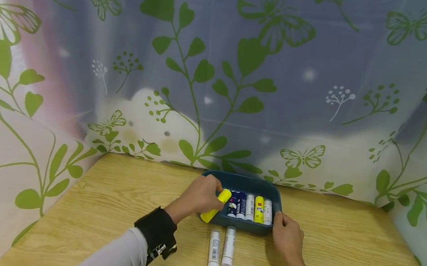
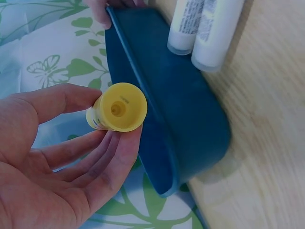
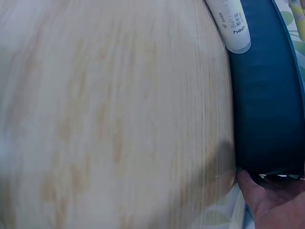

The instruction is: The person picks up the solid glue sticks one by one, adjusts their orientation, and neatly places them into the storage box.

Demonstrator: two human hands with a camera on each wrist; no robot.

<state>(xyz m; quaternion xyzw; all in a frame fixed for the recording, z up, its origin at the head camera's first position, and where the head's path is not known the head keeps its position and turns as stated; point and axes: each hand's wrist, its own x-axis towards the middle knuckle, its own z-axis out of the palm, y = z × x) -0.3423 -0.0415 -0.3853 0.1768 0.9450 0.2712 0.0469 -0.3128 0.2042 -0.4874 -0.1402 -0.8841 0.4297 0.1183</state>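
Over the left end of a dark blue plastic bin [image 1: 243, 225], my left hand [image 1: 200, 194] pinches a yellow glue stick [image 2: 136, 109] between thumb and fingers. The stick is tilted, and its hollow round end faces the left wrist camera. On the bin's right side, my right hand [image 1: 290, 237] grips the wall near the front corner, thumb outside. Inside the bin a row of glue sticks lies side by side: dark blue ones [image 1: 242, 205], white ones [image 1: 249, 207] and a yellow one [image 1: 259, 209]. How the right fingers lie inside the wall is hidden.
Two white glue sticks, a left one [image 1: 214, 252] and a right one [image 1: 229, 248], lie on the wooden table [image 1: 344, 253] in front of the bin. A leaf-and-butterfly patterned curtain [image 1: 221, 83] hangs behind the table and along its sides.
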